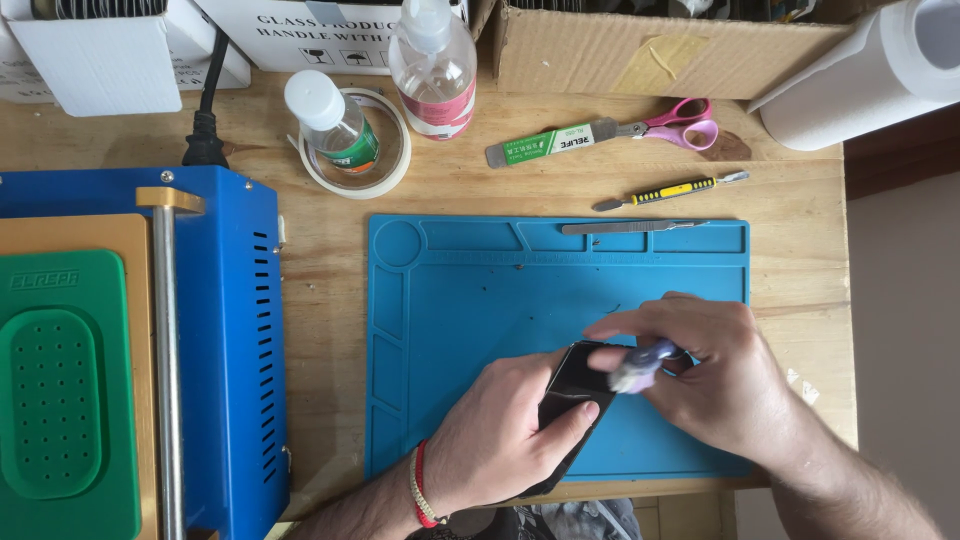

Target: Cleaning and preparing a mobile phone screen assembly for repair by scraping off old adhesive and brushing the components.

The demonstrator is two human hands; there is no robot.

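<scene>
My left hand clamps the phone flat on the blue mat so it can't slide. My right hand pinches a blurred wad against its top edge.
</scene>
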